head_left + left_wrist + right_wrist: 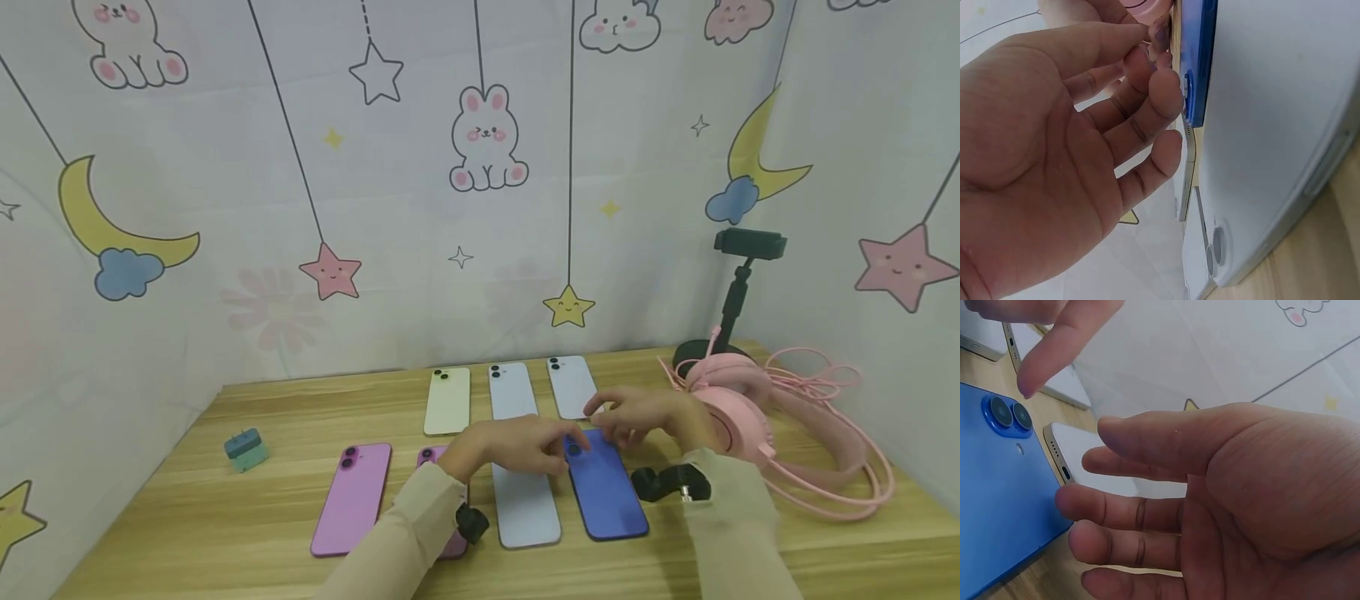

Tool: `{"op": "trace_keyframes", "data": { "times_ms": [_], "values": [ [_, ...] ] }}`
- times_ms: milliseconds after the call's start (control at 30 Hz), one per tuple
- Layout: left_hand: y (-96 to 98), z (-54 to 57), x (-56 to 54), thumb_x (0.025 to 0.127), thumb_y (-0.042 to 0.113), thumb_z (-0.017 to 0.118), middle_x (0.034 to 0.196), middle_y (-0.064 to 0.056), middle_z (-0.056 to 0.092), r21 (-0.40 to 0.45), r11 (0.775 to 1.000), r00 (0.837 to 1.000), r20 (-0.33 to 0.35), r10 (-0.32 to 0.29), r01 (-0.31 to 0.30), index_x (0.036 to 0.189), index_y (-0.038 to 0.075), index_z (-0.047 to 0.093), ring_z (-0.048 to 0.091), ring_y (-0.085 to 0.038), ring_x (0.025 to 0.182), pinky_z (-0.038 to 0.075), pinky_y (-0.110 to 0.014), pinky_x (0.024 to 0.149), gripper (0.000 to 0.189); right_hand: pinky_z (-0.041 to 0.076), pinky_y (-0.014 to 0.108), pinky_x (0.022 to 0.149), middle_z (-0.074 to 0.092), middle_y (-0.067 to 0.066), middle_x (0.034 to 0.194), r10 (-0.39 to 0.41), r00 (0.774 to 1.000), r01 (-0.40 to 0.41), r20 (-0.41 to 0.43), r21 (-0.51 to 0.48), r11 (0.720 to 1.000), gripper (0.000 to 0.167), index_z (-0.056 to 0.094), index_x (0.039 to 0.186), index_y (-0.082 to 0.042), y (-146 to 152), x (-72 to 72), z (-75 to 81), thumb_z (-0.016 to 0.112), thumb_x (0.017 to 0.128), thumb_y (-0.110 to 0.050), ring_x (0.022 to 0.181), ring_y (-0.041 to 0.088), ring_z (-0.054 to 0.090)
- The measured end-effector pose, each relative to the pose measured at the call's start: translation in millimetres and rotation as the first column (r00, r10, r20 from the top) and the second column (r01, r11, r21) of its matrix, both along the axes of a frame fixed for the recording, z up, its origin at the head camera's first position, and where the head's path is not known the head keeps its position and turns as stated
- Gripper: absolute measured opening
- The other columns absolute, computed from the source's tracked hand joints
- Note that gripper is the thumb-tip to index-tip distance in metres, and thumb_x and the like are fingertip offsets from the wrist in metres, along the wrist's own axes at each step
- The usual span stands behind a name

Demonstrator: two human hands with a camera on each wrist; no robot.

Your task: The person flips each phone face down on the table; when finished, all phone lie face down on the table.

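Note:
A blue phone [609, 496] lies back up on the wooden table, its two camera lenses [1011, 415] clear in the right wrist view. Over its upper left corner reaches my left hand [517, 444], fingers loosely bent and nothing between them. My right hand [648, 411] hovers at the phone's upper right edge, also holding nothing, its fingers spread apart. Beneath the left hand lies a pale white phone [527, 512], partly covered by it. Two more white phones, one in the back middle [513, 389] and one at back right [573, 386], lie beyond the hands.
A pale yellow phone [447, 402] is in the back row. Two pink-purple phones [352, 498] lie at left, one half hidden by the left sleeve. A small green-blue plug [246, 450] sits far left. Pink headphones [738, 417] with cable and a black stand [733, 304] are at right.

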State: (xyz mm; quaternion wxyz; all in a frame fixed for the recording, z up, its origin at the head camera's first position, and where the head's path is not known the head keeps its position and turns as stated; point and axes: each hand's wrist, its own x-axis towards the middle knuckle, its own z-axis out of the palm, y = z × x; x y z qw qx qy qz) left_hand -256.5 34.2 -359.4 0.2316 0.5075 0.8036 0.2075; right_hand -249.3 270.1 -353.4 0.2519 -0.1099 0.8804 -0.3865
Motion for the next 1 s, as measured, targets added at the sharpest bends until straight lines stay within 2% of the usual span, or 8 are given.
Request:
{"op": "trace_keyframes", "data": {
  "times_ms": [133, 233, 400, 533, 667, 767, 900, 1000],
  "values": [
    [-3.7, 0.9, -1.5, 0.100, 0.009, 0.057, 0.086, 0.006, 0.065, 0.011, 1.000, 1.000, -0.014, 0.010, -0.010, 0.136, 0.012, 0.053, 0.055, -0.003, 0.072, 0.045, -0.020, 0.068, 0.037, 0.051, 0.031, 0.066, 0.064, 0.011, 0.091, 0.010, 1.000, -0.011, -0.025, -0.015, 1.000, 0.035, 0.054, 0.134, 0.000, -3, -0.6, -1.1, 0.053, 0.104, -0.019, 0.069, 0.018, 0.058],
    [-9.8, 3.3, -3.2, 0.101, 0.011, 0.057, 0.086, 0.004, 0.065, 0.008, 0.999, 0.999, -0.012, 0.053, -0.053, 0.137, 0.014, 0.054, 0.058, -0.007, 0.071, 0.046, -0.021, 0.066, 0.036, 0.051, 0.031, 0.065, 0.065, 0.011, 0.090, 0.022, 0.999, -0.023, -0.035, -0.018, 1.000, 0.037, 0.054, 0.134, 0.001, -4, -0.4, -1.0, 0.053, 0.104, -0.019, 0.069, 0.018, 0.058],
    [-22.1, 17.5, -7.3, 0.101, 0.014, 0.058, 0.095, -0.003, 0.068, 0.025, 0.991, 0.992, -0.007, 0.129, -0.129, 0.138, 0.014, 0.052, 0.065, -0.019, 0.078, 0.050, -0.024, 0.067, 0.037, 0.052, 0.033, 0.065, 0.066, 0.012, 0.090, 0.027, 0.998, -0.028, -0.055, -0.006, 1.000, 0.038, 0.052, 0.135, 0.002, -5, -0.3, 4.4, 0.053, 0.104, -0.019, 0.069, 0.019, 0.060],
    [-31.1, 29.9, -9.0, 0.102, 0.014, 0.057, 0.097, -0.001, 0.066, 0.062, 0.987, 0.988, -0.042, 0.151, -0.148, 0.137, 0.016, 0.052, 0.063, -0.016, 0.082, 0.050, -0.025, 0.072, 0.036, 0.052, 0.034, 0.067, 0.066, 0.013, 0.093, 0.003, 0.993, -0.003, -0.121, 0.002, 1.000, 0.038, 0.054, 0.134, 0.000, -7, 0.0, 10.1, 0.055, 0.103, -0.022, 0.073, 0.021, 0.060],
    [-39.5, 36.2, -9.4, 0.102, 0.016, 0.059, 0.093, 0.001, 0.064, 0.094, 0.982, 0.982, -0.076, 0.174, -0.166, 0.135, 0.017, 0.053, 0.061, -0.012, 0.080, 0.050, -0.026, 0.074, 0.034, 0.051, 0.036, 0.067, 0.062, 0.015, 0.091, -0.012, 0.974, 0.002, -0.226, -0.048, 0.999, 0.033, 0.057, 0.128, 0.002, -10, -1.2, 12.7, 0.056, 0.103, -0.020, 0.071, 0.021, 0.059],
    [-44.9, 39.4, -10.5, 0.102, 0.017, 0.059, 0.091, 0.002, 0.063, 0.099, 0.978, 0.975, -0.107, 0.196, -0.186, 0.134, 0.017, 0.054, 0.060, -0.010, 0.080, 0.049, -0.026, 0.075, 0.033, 0.050, 0.039, 0.066, 0.059, 0.013, 0.083, -0.030, 0.954, 0.002, -0.298, -0.093, 0.996, 0.028, 0.059, 0.121, 0.003, -14, -3.0, 13.7, 0.056, 0.102, -0.017, 0.067, 0.021, 0.057],
    [-51.2, 43.6, -13.2, 0.102, 0.012, 0.056, 0.083, 0.002, 0.060, 0.106, 0.971, 0.958, -0.170, 0.231, -0.215, 0.134, 0.014, 0.055, 0.054, -0.009, 0.066, 0.047, -0.027, 0.068, 0.032, 0.047, 0.039, 0.063, 0.055, 0.007, 0.075, -0.052, 0.924, 0.011, -0.379, -0.110, 0.994, 0.022, 0.060, 0.114, 0.003, -18, -4.2, 16.7, 0.055, 0.103, -0.015, 0.065, 0.020, 0.055],
    [-55.4, 46.5, -14.9, 0.101, 0.010, 0.055, 0.079, 0.002, 0.059, 0.118, 0.965, 0.946, -0.201, 0.254, -0.235, 0.132, 0.012, 0.056, 0.049, -0.008, 0.060, 0.045, -0.027, 0.065, 0.032, 0.046, 0.036, 0.061, 0.055, 0.005, 0.075, -0.067, 0.903, 0.020, -0.424, -0.113, 0.993, 0.019, 0.061, 0.110, 0.003, -20, -4.1, 19.8, 0.054, 0.103, -0.013, 0.066, 0.019, 0.054]
  ]
}}
